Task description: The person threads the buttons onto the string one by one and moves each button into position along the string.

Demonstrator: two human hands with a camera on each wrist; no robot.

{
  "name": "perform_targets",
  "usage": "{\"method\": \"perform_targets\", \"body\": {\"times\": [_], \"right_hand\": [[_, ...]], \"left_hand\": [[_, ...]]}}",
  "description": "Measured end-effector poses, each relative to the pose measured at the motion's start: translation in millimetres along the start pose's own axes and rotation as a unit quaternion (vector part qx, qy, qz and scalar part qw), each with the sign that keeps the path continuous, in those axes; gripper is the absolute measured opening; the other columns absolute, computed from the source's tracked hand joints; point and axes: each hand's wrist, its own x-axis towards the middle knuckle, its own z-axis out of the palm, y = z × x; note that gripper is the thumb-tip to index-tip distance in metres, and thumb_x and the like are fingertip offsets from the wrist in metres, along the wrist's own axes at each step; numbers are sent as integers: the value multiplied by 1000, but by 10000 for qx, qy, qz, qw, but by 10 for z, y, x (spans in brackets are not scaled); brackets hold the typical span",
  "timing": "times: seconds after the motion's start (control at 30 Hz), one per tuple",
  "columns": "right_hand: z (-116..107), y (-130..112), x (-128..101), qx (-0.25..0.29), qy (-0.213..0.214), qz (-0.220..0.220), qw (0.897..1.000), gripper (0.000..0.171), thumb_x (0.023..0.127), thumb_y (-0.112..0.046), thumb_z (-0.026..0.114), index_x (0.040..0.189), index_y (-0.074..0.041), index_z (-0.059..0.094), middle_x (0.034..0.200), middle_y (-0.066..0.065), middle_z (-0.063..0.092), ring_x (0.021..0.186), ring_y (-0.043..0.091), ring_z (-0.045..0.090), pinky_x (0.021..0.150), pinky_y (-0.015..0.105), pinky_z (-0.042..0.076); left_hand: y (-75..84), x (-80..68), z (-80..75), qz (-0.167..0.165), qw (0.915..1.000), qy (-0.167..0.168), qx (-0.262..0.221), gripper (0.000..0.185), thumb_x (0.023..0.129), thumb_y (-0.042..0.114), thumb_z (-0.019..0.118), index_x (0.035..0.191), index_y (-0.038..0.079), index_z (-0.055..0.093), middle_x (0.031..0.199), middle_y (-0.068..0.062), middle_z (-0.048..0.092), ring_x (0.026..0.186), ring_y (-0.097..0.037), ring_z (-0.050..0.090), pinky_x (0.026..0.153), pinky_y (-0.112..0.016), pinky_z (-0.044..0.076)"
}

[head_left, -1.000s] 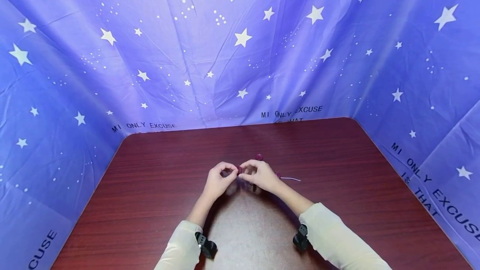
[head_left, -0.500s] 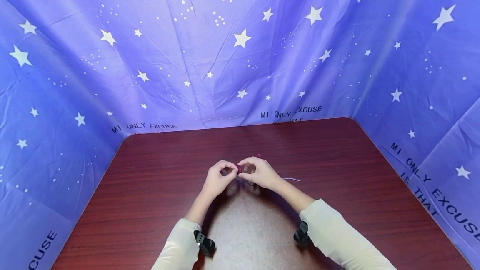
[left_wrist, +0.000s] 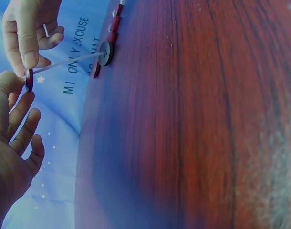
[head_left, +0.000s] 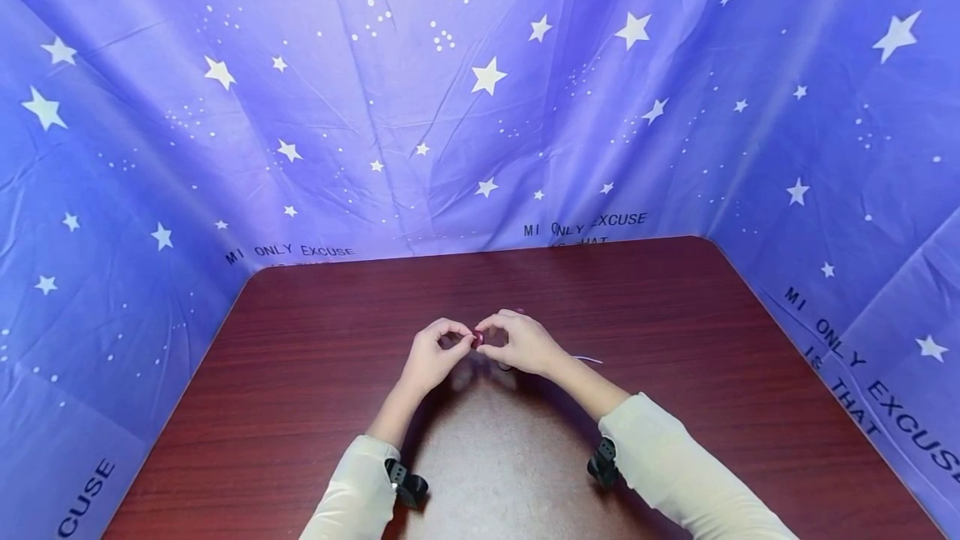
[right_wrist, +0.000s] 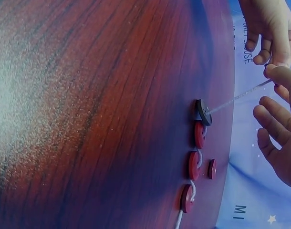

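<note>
Both hands meet over the table, fingertips at one dark red button (head_left: 478, 339). My left hand (head_left: 429, 358) pinches it between thumb and index finger from the left. From the other side, my right hand (head_left: 527, 346) grips its edge with thumb and index finger. In the left wrist view the button (left_wrist: 29, 80) is seen nearly edge-on, and a pale string (left_wrist: 64, 63) runs taut from it down to a black button (left_wrist: 105, 53). The right wrist view has that black button (right_wrist: 202, 112) on the table, followed by several red buttons (right_wrist: 194, 165) along the same string.
A single red button (right_wrist: 212, 169) lies loose beside the threaded row. The string's white tail (head_left: 588, 358) shows past my right wrist on the dark red table (head_left: 315, 407). A blue star-print curtain (head_left: 360, 90) surrounds the table's back and sides.
My right hand has shifted up slightly and now hides most of the loose button behind it. The pinched button has turned a little between the fingertips. My left hand has barely moved.
</note>
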Motion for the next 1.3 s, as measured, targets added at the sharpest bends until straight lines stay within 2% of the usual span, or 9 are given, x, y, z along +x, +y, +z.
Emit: {"method": "perform_targets", "body": {"times": [0.13,0.27,0.37,0.47,0.67,1.0,1.23,1.3], "right_hand": [[-9,-6,14,-25,-256,308,9992,26,77,-26,74,100,-14,69,84,-3,62,73,12,59,70,26,45],[3,-1,17,-51,-361,467,9982,25,79,-27,73,101,-16,69,85,-4,62,74,16,60,70,24,45],[16,5,9,-53,-400,537,9977,25,79,-28,73,101,-16,69,85,-3,62,72,15,60,69,23,45],[29,18,-1,-37,-468,637,9969,26,79,-28,73,101,-17,70,84,-5,61,70,11,58,67,22,45],[75,57,-24,-79,-468,659,9967,24,78,-29,74,99,-18,70,84,-7,61,72,6,55,67,20,44],[116,106,-77,-60,-394,708,9967,26,77,-28,75,99,-17,69,82,-6,60,73,7,55,67,20,44],[138,126,-117,-37,-474,942,9944,26,77,-30,75,100,-19,69,86,-8,61,71,4,50,66,21,43],[145,136,-125,-3,-475,995,9939,26,77,-29,75,100,-19,69,87,-7,61,70,5,50,67,22,43]], "left_hand": [[30,-9,-11,-25,9997,80,215,5,79,1,70,83,2,67,85,-12,67,73,-21,59,63,-25,49],[198,-29,-66,0,9996,68,275,5,79,-2,69,83,-2,66,83,-15,67,72,-18,58,64,-29,50],[316,-47,-110,20,9997,32,222,4,79,-3,69,82,-3,66,82,-15,66,71,-13,56,64,-27,50],[330,-58,-121,56,9997,51,220,4,78,-4,69,81,-3,65,80,-15,65,68,-11,55,62,-24,48],[313,-67,-139,28,9996,24,270,5,79,-3,68,82,-3,66,80,-15,66,66,-15,56,61,-23,48],[273,-71,-152,-344,9989,-53,309,5,79,-1,69,83,-1,66,79,-12,65,64,-7,51,61,-18,45],[-46,-50,-65,-492,9980,13,391,5,79,-1,69,84,-1,67,79,-11,67,65,-9,52,61,-18,45],[-75,-53,-65,-496,9982,-21,340,5,79,2,70,84,1,67,78,-8,67,66,-7,52,62,-17,45]]}}
